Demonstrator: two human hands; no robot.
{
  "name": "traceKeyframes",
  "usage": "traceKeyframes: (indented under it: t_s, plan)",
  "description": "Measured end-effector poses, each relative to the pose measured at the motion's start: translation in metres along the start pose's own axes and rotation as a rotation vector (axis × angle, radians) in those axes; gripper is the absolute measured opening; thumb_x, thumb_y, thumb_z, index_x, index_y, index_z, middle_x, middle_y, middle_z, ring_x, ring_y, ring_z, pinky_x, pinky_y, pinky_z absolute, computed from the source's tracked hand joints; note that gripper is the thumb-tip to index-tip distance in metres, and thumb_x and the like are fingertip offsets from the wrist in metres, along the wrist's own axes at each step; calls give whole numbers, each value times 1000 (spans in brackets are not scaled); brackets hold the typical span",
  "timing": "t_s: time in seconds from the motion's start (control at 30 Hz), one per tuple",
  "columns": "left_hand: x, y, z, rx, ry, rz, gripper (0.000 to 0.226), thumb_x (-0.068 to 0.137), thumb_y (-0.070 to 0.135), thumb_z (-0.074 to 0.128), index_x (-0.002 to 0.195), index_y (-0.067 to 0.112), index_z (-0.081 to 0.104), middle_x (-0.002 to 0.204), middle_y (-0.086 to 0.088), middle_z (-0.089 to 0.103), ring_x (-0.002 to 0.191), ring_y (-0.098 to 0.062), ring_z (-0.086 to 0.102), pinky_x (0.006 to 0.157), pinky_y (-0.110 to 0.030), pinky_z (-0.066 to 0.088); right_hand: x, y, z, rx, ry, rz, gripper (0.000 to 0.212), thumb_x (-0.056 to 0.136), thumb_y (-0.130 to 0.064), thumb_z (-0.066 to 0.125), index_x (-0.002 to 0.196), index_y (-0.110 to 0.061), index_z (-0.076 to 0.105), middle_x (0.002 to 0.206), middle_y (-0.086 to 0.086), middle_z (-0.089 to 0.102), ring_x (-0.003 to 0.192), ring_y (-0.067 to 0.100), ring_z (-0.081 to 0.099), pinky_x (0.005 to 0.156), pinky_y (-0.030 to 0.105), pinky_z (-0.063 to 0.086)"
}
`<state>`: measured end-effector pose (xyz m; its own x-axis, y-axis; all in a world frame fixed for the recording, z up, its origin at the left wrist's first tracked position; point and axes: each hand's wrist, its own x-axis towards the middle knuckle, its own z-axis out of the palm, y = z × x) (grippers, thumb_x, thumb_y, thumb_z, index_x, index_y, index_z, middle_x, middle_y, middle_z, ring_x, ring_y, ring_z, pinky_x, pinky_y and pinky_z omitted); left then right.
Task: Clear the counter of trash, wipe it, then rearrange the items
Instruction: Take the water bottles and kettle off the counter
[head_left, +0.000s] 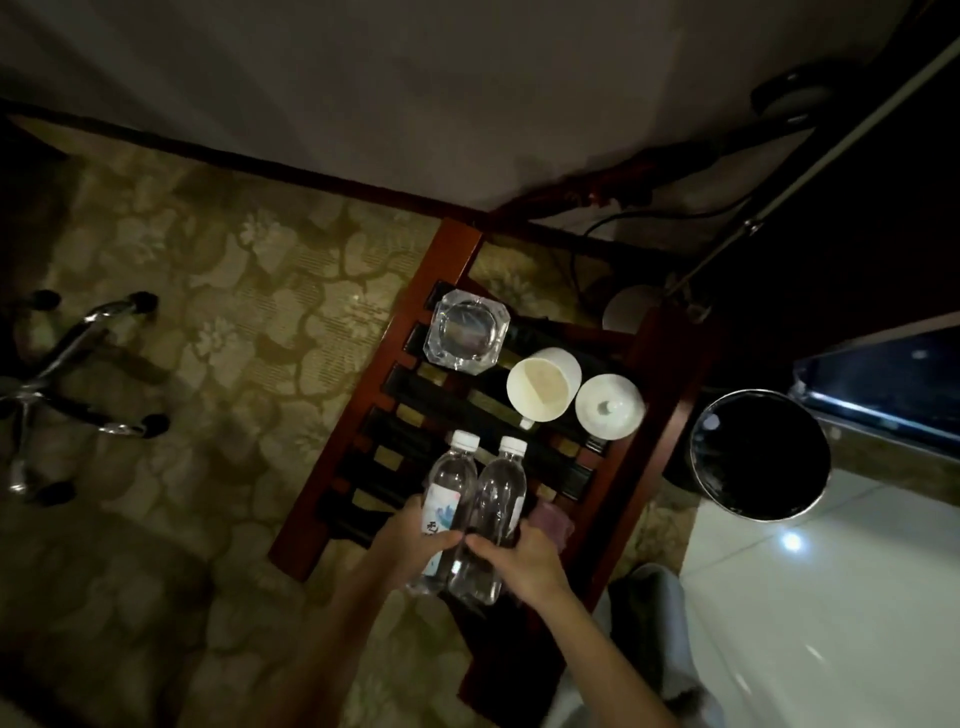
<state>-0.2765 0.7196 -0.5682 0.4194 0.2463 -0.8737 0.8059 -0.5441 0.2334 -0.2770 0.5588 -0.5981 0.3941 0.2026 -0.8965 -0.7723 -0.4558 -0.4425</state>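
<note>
Left hand (415, 530) and right hand (519, 558) each wrap fingers around a clear plastic bottle (449, 499) (493, 512), white-capped, side by side on the slatted wooden bench (618, 467), near the faceted glass ashtray (464, 332).

1. A chair base (67, 374), chrome with black casters, stands at left on the floral carpet (249, 312).
2. A dark cable (649, 218) runs along the pale wall (415, 104).
3. White tiled floor (805, 597) lies at lower right.
4. A grey slipper (660, 618) rests at the tile's edge.
</note>
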Motion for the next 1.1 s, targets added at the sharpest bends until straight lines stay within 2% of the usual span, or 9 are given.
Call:
traceKeyframes:
  t_s: [0.17,0.3,0.4,0.57,0.7,0.77,0.83,0.97,1.1]
  plan:
    - [38,7,16,34,-33,22,50,82,23,73,122,5,47,107,-5,59,94,-17,57,68,-22,42,30,3,-12,2,44,43,36,76,-39,77,105,-18,72,100,1,72,95,15,67,86,25,51]
    - [63,9,19,83,-19,37,55,82,28,73,123,3,48,120,-9,60,102,-21,59,83,-30,46,42,3,-10,-33,57,65,40,75,-45,76,103,-17,74,103,4,73,95,17,67,82,26,52]
    - [73,12,16,149,3,49,66,84,30,71,134,1,40,129,-15,56,115,-30,57,93,-38,47,47,2,-7,-81,83,72,41,78,-41,75,108,-13,72,108,5,71,99,18,66,74,19,44]
    - [77,10,14,196,32,68,71,84,30,71,139,2,37,131,-17,56,118,-31,56,95,-39,46,47,1,-2,-94,111,88,46,79,-43,73,111,-9,70,112,9,71,102,20,66,79,21,48]
    - [70,5,14,191,54,62,74,84,29,71,143,4,34,138,-16,52,125,-31,50,102,-42,43,36,-3,-6,-144,92,63,36,86,-34,67,111,-7,67,113,8,69,106,22,63,79,22,45]
    - [62,5,13,180,64,60,75,83,29,71,144,6,34,138,-14,52,125,-30,50,102,-42,42,28,-9,-13,-172,106,29,31,87,-29,66,107,-5,66,108,9,69,105,23,63,75,23,43]
    - [52,9,11,195,74,73,72,84,26,71,143,7,35,136,-14,54,123,-29,52,99,-37,44,21,-16,-21,-210,123,-17,31,87,-29,67,106,-5,65,107,10,68,106,24,63,80,27,45]
    - [26,25,1,224,53,128,60,85,19,70,137,7,42,132,-11,56,117,-26,56,87,-27,43,-3,-33,-38,-355,115,-118,39,87,-32,65,119,-11,56,118,7,64,111,26,59,88,32,46]
    - [-16,49,-16,204,61,275,53,83,15,72,131,6,50,121,-12,61,112,-26,59,94,-32,48,-38,-56,-55,-569,144,-248,38,87,-34,63,117,-12,53,117,9,62,109,30,59,84,35,48]
